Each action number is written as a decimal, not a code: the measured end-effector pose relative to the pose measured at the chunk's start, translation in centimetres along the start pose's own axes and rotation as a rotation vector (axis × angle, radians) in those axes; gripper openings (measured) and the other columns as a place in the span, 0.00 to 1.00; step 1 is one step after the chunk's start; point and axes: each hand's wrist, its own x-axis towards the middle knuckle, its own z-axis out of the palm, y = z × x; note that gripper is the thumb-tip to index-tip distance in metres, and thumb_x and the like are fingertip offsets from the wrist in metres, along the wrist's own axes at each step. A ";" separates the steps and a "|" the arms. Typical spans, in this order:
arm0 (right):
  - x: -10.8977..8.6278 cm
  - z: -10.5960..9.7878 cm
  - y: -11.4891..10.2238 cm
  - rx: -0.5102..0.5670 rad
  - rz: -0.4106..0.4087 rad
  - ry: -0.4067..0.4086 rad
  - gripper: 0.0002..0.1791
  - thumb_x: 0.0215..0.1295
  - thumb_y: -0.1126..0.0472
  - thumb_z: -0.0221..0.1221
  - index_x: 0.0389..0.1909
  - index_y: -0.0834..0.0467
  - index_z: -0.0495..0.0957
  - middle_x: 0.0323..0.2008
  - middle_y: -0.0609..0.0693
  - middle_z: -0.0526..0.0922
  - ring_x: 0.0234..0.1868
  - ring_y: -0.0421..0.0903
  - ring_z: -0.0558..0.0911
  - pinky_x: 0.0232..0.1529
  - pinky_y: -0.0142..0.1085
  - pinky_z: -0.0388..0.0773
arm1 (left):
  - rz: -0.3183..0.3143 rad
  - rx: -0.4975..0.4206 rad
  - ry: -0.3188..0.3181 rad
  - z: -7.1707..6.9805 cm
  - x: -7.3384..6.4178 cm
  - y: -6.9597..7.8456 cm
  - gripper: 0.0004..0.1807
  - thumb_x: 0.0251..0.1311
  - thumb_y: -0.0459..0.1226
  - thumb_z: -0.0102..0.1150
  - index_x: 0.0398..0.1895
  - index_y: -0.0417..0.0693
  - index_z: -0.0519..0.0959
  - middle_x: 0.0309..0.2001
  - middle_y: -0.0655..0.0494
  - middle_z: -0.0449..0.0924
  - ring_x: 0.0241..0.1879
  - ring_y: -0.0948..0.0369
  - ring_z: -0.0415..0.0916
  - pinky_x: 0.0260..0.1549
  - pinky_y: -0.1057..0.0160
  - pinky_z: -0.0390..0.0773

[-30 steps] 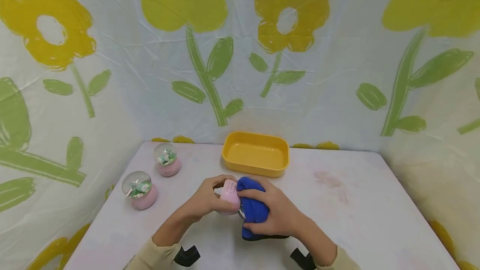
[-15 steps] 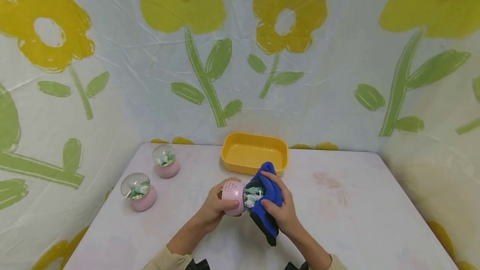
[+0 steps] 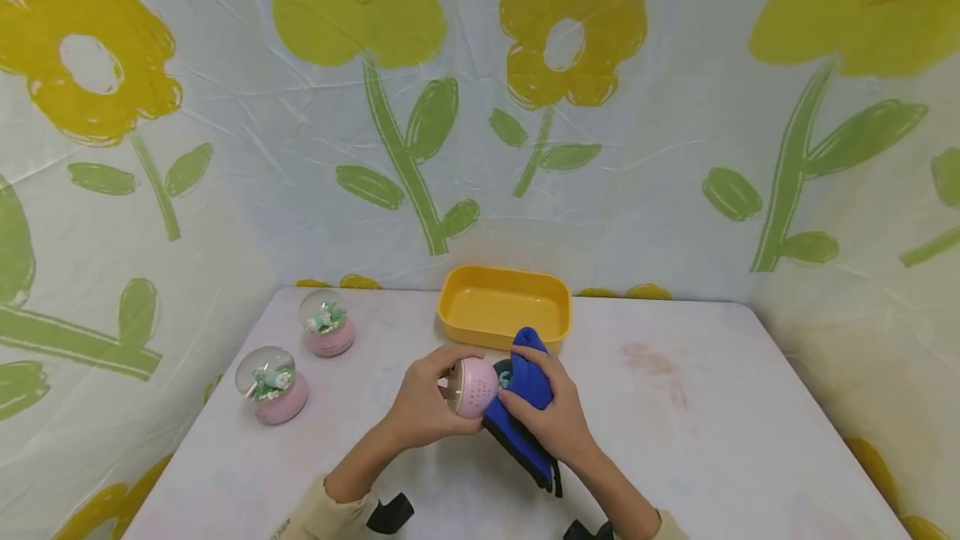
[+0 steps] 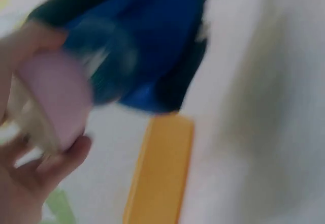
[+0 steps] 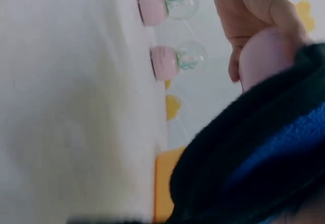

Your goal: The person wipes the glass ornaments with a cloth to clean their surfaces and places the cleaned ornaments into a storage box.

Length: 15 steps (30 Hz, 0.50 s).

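Note:
My left hand (image 3: 424, 402) grips the pink base of a snow globe (image 3: 477, 387), fingers and thumb curled round it. The globe lies tipped sideways above the table, its clear dome toward the right. In my right hand (image 3: 557, 411) is a blue cloth (image 3: 531, 382) with dark edging, pressed over the dome and hiding most of it. The left wrist view, blurred, shows the pink base (image 4: 58, 97) between fingers and thumb, with the dome against the cloth (image 4: 162, 36). Dark cloth (image 5: 244, 137) fills much of the right wrist view, in front of the base.
Two more snow globes with pink bases stand upright at the table's left, one nearer (image 3: 282, 398) and one farther back (image 3: 330, 338). A yellow tray (image 3: 504, 338) sits at the back middle, just beyond the hands. A flower-printed sheet (image 3: 645, 215) hangs behind the white table (image 3: 697, 440).
The held globe has turned in my left hand, its base underside facing more to the left. The cloth swung off part of the dome, then closed over it again.

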 end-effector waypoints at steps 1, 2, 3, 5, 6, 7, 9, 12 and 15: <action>0.0 -0.1 -0.1 0.000 -0.017 -0.042 0.30 0.57 0.55 0.66 0.62 0.40 0.71 0.64 0.52 0.68 0.57 0.57 0.71 0.48 0.56 0.74 | -0.010 -0.024 -0.070 -0.7 0.3 -0.1 0.40 0.33 0.40 0.82 0.57 0.60 0.75 0.50 0.63 0.77 0.40 0.58 0.75 0.29 0.61 0.82; 0.0 -0.2 -0.2 0.009 -0.026 -0.089 0.30 0.57 0.55 0.66 0.62 0.40 0.71 0.64 0.51 0.68 0.57 0.57 0.71 0.49 0.55 0.74 | -0.025 -0.078 -0.141 -1.4 0.7 -0.3 0.40 0.33 0.40 0.82 0.57 0.60 0.75 0.50 0.62 0.77 0.40 0.57 0.76 0.30 0.59 0.82; 0.0 -0.2 -0.4 0.030 -0.040 -0.137 0.30 0.57 0.55 0.66 0.62 0.41 0.71 0.65 0.51 0.67 0.58 0.57 0.71 0.49 0.54 0.73 | -0.039 -0.133 -0.207 -2.0 1.0 -0.6 0.40 0.34 0.41 0.82 0.56 0.60 0.75 0.50 0.60 0.77 0.40 0.56 0.77 0.30 0.58 0.82; 0.0 -0.4 -0.6 0.088 -0.071 -0.222 0.30 0.58 0.57 0.65 0.63 0.43 0.71 0.66 0.51 0.66 0.60 0.58 0.69 0.50 0.53 0.72 | -0.065 -0.275 -0.320 -2.7 1.6 -1.5 0.38 0.35 0.41 0.81 0.56 0.56 0.75 0.50 0.56 0.77 0.41 0.54 0.76 0.33 0.55 0.82; -0.1 -0.4 -0.8 0.122 -0.084 -0.250 0.30 0.58 0.58 0.64 0.63 0.45 0.71 0.66 0.52 0.66 0.60 0.58 0.68 0.51 0.53 0.71 | -0.068 -0.354 -0.363 -2.8 1.8 -2.0 0.37 0.37 0.41 0.80 0.56 0.52 0.74 0.51 0.53 0.77 0.42 0.54 0.76 0.35 0.55 0.82; -0.1 -0.4 -0.9 0.148 -0.092 -0.264 0.30 0.58 0.58 0.64 0.63 0.46 0.71 0.66 0.52 0.66 0.60 0.58 0.67 0.51 0.52 0.71 | -0.073 -0.443 -0.397 -2.8 1.9 -2.4 0.37 0.39 0.40 0.79 0.56 0.47 0.73 0.51 0.50 0.76 0.43 0.53 0.75 0.36 0.55 0.82; -0.3 -0.2 -1.0 0.187 -0.107 -0.246 0.30 0.58 0.59 0.62 0.64 0.48 0.71 0.65 0.53 0.67 0.60 0.60 0.67 0.51 0.51 0.71 | -0.087 -0.601 -0.419 -2.4 1.7 -3.3 0.36 0.43 0.40 0.76 0.57 0.40 0.71 0.50 0.47 0.75 0.44 0.53 0.74 0.39 0.56 0.81; -0.6 0.2 -0.9 0.214 -0.113 -0.126 0.31 0.56 0.61 0.60 0.64 0.51 0.70 0.62 0.54 0.70 0.55 0.60 0.70 0.48 0.48 0.74 | -0.163 -0.772 -0.343 -1.0 0.5 -3.7 0.35 0.48 0.39 0.71 0.58 0.36 0.67 0.50 0.47 0.75 0.45 0.54 0.73 0.41 0.59 0.80; -0.8 0.8 -0.7 0.222 -0.092 0.043 0.32 0.56 0.63 0.58 0.65 0.51 0.69 0.60 0.53 0.72 0.53 0.58 0.72 0.47 0.46 0.76 | -0.275 -0.812 -0.157 0.5 -0.7 -2.7 0.35 0.50 0.37 0.69 0.61 0.37 0.66 0.50 0.47 0.74 0.46 0.55 0.74 0.41 0.59 0.80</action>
